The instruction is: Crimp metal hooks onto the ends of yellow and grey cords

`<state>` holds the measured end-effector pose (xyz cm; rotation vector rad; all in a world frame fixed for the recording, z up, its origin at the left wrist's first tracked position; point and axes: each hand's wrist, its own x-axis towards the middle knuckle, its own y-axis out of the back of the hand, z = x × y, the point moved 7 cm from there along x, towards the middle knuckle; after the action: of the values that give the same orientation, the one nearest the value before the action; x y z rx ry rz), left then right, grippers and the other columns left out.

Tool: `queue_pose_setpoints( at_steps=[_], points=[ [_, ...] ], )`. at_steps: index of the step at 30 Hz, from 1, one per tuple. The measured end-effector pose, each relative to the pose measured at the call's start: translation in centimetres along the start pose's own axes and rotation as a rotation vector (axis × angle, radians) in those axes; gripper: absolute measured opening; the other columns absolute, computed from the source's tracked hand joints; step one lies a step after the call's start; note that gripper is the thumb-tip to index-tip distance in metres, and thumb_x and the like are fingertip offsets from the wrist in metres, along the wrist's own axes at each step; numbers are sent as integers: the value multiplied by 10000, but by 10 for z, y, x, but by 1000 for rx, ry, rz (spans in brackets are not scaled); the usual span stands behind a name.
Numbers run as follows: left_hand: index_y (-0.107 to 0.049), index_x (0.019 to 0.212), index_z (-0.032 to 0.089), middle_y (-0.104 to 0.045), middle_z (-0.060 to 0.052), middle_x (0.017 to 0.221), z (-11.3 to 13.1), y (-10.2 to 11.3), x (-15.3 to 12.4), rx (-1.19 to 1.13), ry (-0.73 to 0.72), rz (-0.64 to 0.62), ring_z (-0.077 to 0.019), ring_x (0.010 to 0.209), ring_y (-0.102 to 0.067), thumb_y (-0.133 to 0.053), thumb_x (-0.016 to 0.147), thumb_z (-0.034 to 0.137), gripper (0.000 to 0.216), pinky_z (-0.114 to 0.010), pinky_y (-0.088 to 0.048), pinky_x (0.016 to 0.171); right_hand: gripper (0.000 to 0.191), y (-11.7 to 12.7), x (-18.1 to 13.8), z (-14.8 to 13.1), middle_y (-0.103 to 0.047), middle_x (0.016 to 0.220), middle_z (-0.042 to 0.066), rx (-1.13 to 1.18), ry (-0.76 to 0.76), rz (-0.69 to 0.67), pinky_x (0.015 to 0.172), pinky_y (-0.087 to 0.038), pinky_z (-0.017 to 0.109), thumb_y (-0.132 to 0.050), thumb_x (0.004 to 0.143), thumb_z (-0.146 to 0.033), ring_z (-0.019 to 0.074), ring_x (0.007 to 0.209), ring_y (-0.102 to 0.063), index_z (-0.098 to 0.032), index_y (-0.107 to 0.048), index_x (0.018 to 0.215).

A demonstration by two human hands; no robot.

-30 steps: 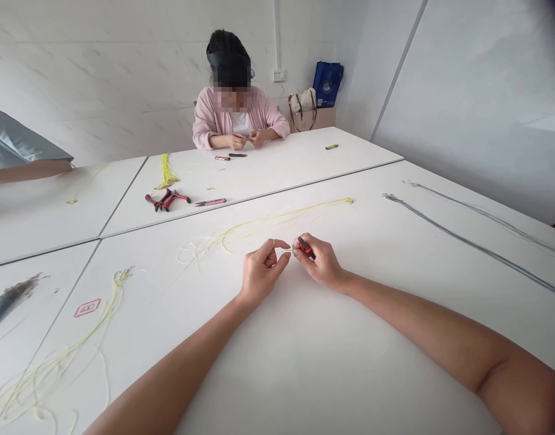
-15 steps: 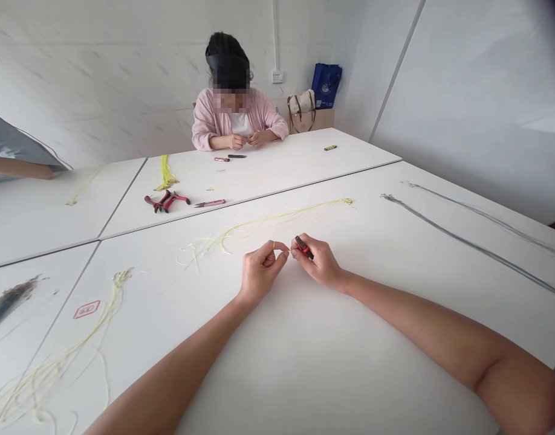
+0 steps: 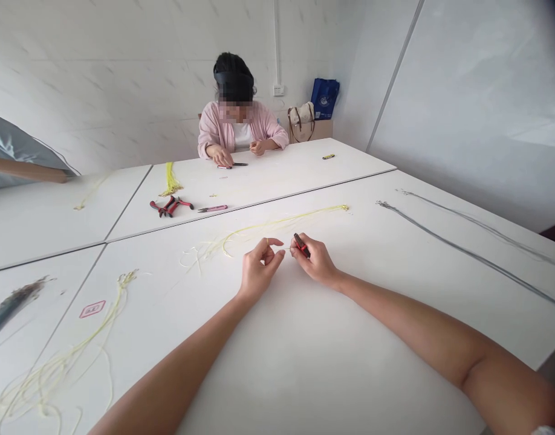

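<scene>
My right hand (image 3: 317, 260) is closed around a small red-and-black tool (image 3: 301, 245), its dark end sticking up past the fingers; its kind is not clear. Thumb and forefinger of that hand also pinch something fine, and a short thin strand (image 3: 287, 249) shows between my hands. My left hand (image 3: 259, 266) faces it just to the left, thumb and forefinger apart, the other fingers curled. A thin yellowish band shows at its fingers. Just beyond both hands lies a bundle of yellow cords (image 3: 282, 216) with small metal ends at the right.
Pale yellow cords (image 3: 84, 344) spread at the left, near a red-framed label (image 3: 92, 309). Grey cords (image 3: 459, 246) lie at the right. Red-handled pliers (image 3: 171, 206) and pink snips (image 3: 213, 208) rest beyond the table seam. A co-worker (image 3: 241, 130) sits opposite.
My left thumb and forefinger have parted and drawn slightly away from my right hand. The co-worker's hand on the left side has reached down to a small item on the table.
</scene>
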<state>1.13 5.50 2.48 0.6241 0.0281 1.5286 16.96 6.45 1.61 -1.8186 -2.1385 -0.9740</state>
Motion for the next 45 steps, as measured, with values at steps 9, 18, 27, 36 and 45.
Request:
queue_pose_setpoints(
  at_steps=[9, 18, 27, 36, 45],
  points=[
    [-630, 923, 193, -634, -38, 805, -38, 24, 11, -232, 194, 300, -162, 767, -664, -386, 985, 428, 345, -301, -555, 759, 191, 8, 9, 12, -591, 707, -16, -42, -39, 92, 633, -450, 262, -484, 970, -400, 143, 592, -542, -236, -490, 874],
    [-662, 818, 222, -451, 30, 590, -40, 47, 20, 88, 154, 189, -137, 520, -402, -425, 905, 334, 276, -271, -323, 540, 186, 52, 20, 53, -629, 736, 22, -253, -70, 218, 699, -477, 289, -445, 944, -407, 189, 664, -609, -237, -491, 883],
    [-694, 924, 236, -724, -10, 808, -54, 89, 26, 338, -10, 48, -185, 774, -684, -414, 942, 398, 324, -293, -473, 752, 121, 108, 19, 88, -678, 815, 60, -442, -139, 180, 698, -443, 295, -447, 924, -320, 207, 694, -610, -231, -515, 877],
    [-671, 921, 225, -723, -11, 816, -52, 93, 21, 414, -40, 213, -152, 706, -659, -356, 994, 345, 345, -272, -464, 702, 6, 78, 13, 78, -683, 871, 56, -405, -126, -53, 751, -433, 295, -586, 855, -239, 218, 815, -613, -235, -583, 853],
    [-655, 1005, 221, -725, -25, 849, -38, 101, 8, 432, -160, 383, -163, 787, -688, -320, 1052, 327, 354, -279, -475, 722, 150, 2, 22, 45, -717, 811, 53, 11, -360, -160, 600, -473, 276, -501, 959, -353, 174, 620, -591, -225, -570, 992]
  ],
)
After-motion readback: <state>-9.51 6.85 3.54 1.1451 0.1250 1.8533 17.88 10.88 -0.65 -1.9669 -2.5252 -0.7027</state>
